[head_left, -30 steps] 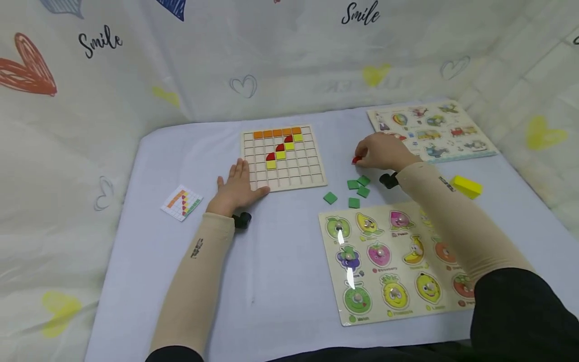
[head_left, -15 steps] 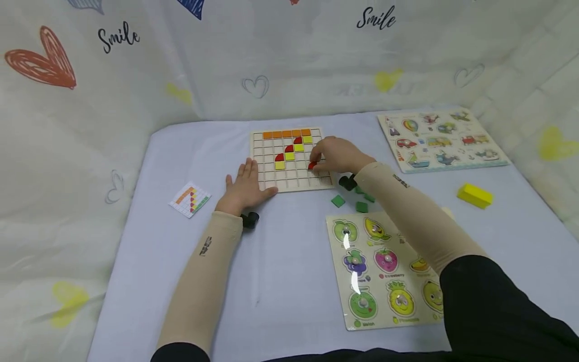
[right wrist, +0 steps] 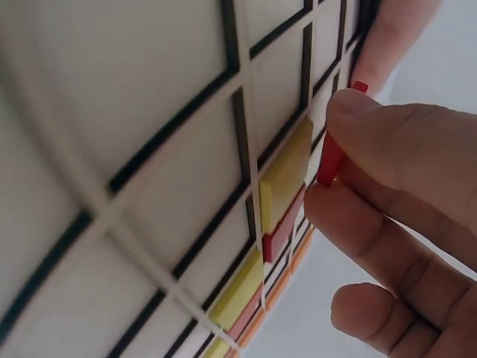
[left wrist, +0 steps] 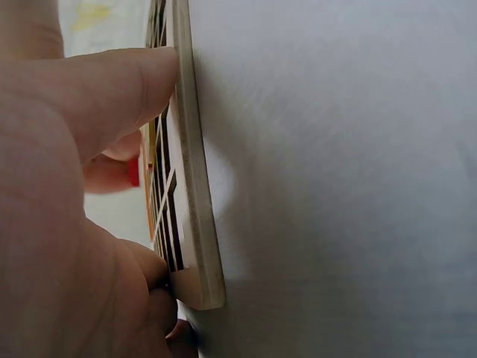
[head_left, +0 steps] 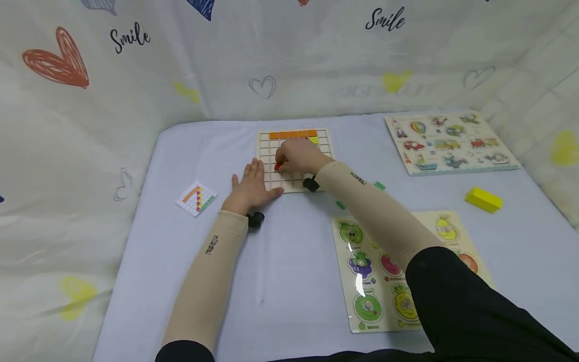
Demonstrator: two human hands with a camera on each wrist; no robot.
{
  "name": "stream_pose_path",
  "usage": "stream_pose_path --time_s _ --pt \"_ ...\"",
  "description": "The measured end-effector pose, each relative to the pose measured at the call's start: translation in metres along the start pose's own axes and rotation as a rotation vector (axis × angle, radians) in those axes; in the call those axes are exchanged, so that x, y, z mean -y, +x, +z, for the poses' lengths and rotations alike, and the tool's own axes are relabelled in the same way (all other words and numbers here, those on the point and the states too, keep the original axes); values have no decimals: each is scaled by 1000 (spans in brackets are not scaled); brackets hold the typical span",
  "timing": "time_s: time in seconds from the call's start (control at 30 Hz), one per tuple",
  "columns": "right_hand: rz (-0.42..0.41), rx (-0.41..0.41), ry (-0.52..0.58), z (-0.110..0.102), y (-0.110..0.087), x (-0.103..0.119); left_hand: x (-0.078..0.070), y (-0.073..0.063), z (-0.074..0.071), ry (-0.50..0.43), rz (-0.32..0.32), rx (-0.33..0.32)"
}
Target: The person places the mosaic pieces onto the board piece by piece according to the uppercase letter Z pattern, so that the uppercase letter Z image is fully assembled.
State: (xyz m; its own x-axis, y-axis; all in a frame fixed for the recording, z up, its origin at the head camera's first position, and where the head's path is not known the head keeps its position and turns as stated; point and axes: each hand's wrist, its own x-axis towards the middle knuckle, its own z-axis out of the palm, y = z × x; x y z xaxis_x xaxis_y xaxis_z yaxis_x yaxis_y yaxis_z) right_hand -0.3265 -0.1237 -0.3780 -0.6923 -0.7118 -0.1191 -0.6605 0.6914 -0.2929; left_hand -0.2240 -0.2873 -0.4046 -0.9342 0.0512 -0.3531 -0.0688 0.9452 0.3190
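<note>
My right hand [head_left: 300,155] pinches a small flat red tile [right wrist: 333,156] between thumb and fingers, close over the wooden grid board [head_left: 266,151]. In the right wrist view, the tile stands on edge above the grid, near a yellow tile [right wrist: 287,175] and another red tile [right wrist: 283,227] set in the squares. A row of orange tiles [head_left: 293,134] fills part of the board's far side. My left hand [head_left: 251,188] rests at the board's front left corner, fingers straight, thumb along the front edge. The right hand hides most of the red and yellow tiles in the head view.
A small printed card [head_left: 196,198] with a coloured grid pattern lies to the left. Green tiles [head_left: 379,186] show partly behind the right sleeve. A fruit puzzle board [head_left: 342,301], a vehicle puzzle board [head_left: 452,147] and a yellow block [head_left: 484,199] lie to the right.
My right hand has carried the red tile leftward from beside the vehicle board to the left part of the grid board. The left hand stays at the corner; the head view has shifted slightly.
</note>
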Motion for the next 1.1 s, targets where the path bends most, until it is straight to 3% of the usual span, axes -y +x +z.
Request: stream_pose_path --time_s 0.37,0.6,0.8,1.1 --pt "23 -2 7 8 14 5 -2 0 0 29 11 -2" --pt "38 -3 33 3 6 5 -1 -2 -1 16 2 2" --pt "68 -1 76 -9 -26 -12 -3 -2 -1 -4 -2 -1" --pt "37 64 97 -5 -97 -45 -5 -3 1 -13 -4 0"
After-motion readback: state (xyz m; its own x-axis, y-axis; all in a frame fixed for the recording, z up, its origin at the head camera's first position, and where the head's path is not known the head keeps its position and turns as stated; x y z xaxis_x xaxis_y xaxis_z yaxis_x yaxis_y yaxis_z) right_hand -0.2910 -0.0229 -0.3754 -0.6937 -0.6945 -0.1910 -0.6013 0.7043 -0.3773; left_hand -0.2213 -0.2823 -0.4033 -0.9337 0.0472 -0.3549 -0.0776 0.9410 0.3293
